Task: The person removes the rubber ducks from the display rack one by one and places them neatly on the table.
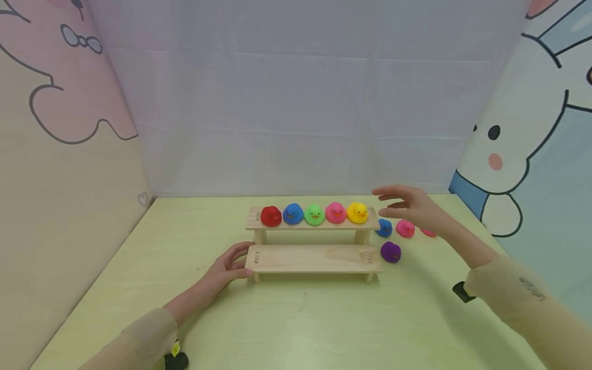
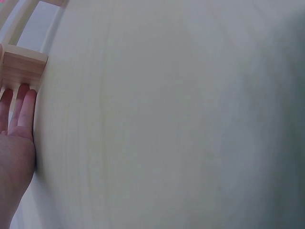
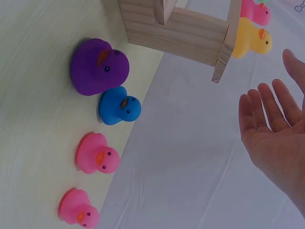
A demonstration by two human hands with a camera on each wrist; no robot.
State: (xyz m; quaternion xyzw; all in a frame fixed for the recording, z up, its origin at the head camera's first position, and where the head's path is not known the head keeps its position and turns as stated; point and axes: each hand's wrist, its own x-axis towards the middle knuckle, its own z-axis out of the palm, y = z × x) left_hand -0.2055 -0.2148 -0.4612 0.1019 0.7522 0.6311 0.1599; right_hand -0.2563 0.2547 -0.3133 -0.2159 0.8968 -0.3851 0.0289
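Observation:
My left hand [image 1: 229,263] grips the left end of a two-step wooden stand [image 1: 312,258], thumb toward the front. In the left wrist view, its fingers [image 2: 27,112] reach the stand's leg [image 2: 25,64]. On the upper step, a row runs from a red duck [image 1: 271,216] through a blue duck [image 1: 293,214], a green duck [image 1: 314,215] and a pink duck [image 1: 335,212] to a yellow duck [image 1: 357,213]. The lower step is bare. My right hand [image 1: 413,205] is raised just past the yellow duck, fingers loosely extended and holding nothing.
Right of the stand, a purple duck [image 3: 98,67], a smaller blue duck [image 3: 119,106] and two pink ducks, one nearer [image 3: 96,153] and one farther along [image 3: 78,208], sit on the pale table [image 1: 287,329]. A white cloth [image 1: 296,103] hangs behind; cartoon-printed panels flank both sides.

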